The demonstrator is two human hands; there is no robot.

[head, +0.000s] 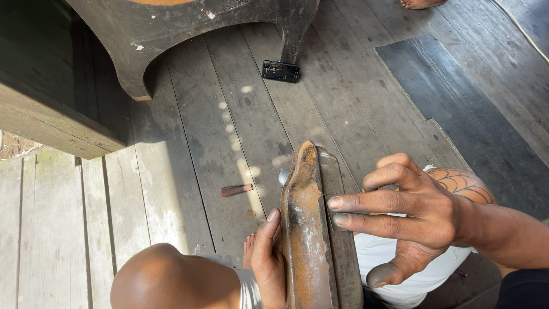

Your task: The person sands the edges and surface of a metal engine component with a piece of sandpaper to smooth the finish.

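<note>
fingers of your left hand clamp one rusty metal blade; your right hand lays two straight, spread fingertips on it.

We see a weathered grey plank floor, sunlit at left with dappled spots, a dark wooden stool above, and a darker mat at right.

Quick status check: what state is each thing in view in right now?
Rusty metal piece: held on edge across the lap, surface corroded.
Left hand: gripping the piece's left side.
Right hand: open, fingertips pressing the piece's right side.
Phone: lying flat on the floorboards, screen dark.
Small brown cylinder: lying on its side.
</note>
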